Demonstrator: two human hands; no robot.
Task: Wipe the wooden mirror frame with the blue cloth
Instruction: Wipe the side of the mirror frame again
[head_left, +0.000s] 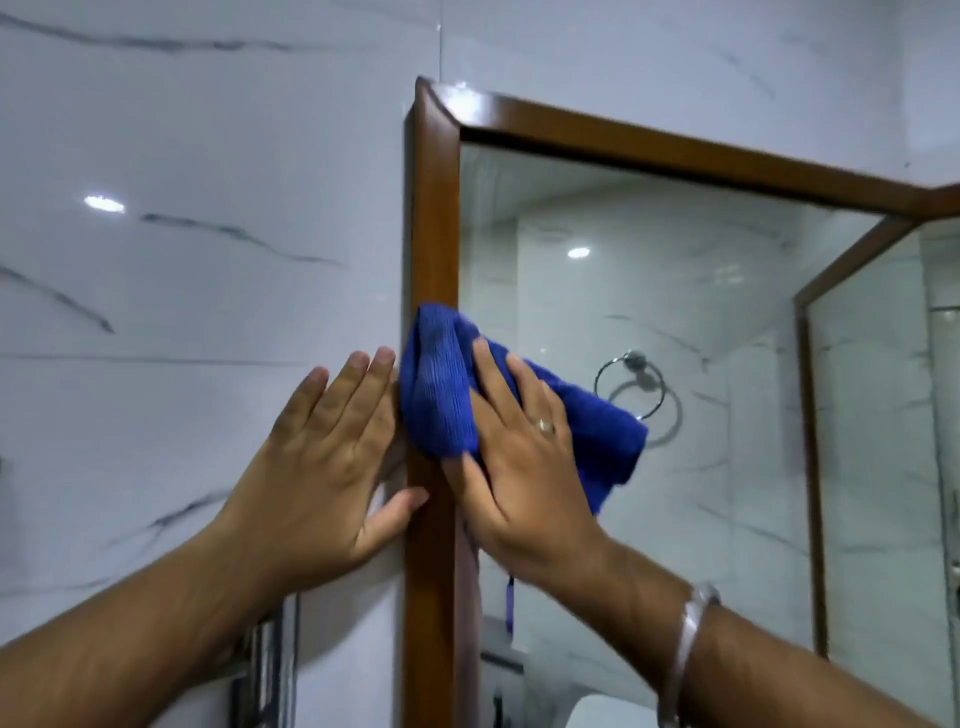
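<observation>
The wooden mirror frame (432, 228) hangs on a marble-tiled wall; its left upright runs down the middle of the view and its top rail slants off to the right. A bunched blue cloth (441, 395) lies over the left upright at mid-height, trailing onto the glass. My right hand (514, 457) presses the cloth against the frame, fingers spread over it and thumb under its lower edge. My left hand (327, 457) lies flat on the wall just left of the frame, fingers straight, thumb touching the upright's outer edge.
The mirror glass (649, 312) reflects a chrome towel ring (636, 387) and a second wooden frame edge (810, 415). White marble wall tiles (182, 260) fill the left. A chrome fixture (270, 654) shows low on the wall under my left forearm.
</observation>
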